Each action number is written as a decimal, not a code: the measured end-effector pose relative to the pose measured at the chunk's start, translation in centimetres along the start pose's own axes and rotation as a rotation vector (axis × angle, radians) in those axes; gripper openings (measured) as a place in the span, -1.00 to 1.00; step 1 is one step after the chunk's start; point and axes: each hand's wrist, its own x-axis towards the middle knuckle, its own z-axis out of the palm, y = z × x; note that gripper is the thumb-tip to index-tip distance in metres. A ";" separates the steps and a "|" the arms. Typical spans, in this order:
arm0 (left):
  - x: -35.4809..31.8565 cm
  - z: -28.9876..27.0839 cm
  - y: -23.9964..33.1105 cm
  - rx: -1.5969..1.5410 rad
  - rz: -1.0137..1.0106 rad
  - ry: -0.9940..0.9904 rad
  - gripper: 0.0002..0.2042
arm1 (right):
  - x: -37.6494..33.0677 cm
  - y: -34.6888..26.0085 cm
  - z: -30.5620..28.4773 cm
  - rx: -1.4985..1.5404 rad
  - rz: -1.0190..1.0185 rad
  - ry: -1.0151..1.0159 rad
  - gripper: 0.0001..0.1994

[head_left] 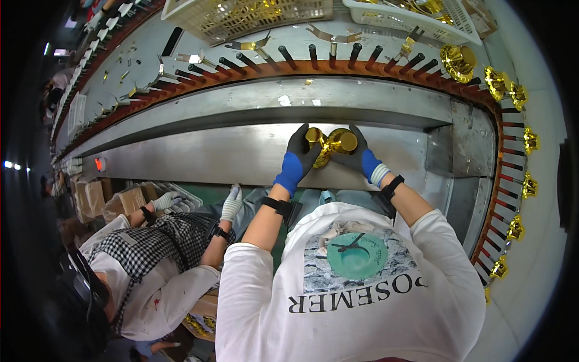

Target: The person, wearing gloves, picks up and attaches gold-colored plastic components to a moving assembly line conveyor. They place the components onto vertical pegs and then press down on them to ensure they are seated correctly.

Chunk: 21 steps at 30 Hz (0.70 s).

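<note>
Over the metal tray (229, 154), my left hand (297, 159), in a dark and blue glove, is closed around a shiny gold cup-shaped part (314, 136). My right hand (363, 157), gloved alike, grips a second gold cup-shaped part (345, 142) with a round flat end facing up. The two parts are side by side and seem to touch between my hands. Some of my fingers are hidden behind the gold surfaces.
A curved conveyor (338, 67) with dark upright pegs runs beyond the tray and bends down the right side, carrying gold parts (458, 63) and forked metal holders (333, 36). White baskets (265, 21) stand behind it. A co-worker's gloved hand (231, 204) is close at left.
</note>
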 end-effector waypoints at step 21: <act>1.6 -15.2 6.0 0.654 0.122 0.453 -0.19 | 6.4 -10.7 3.4 -0.187 -0.238 -0.160 -0.27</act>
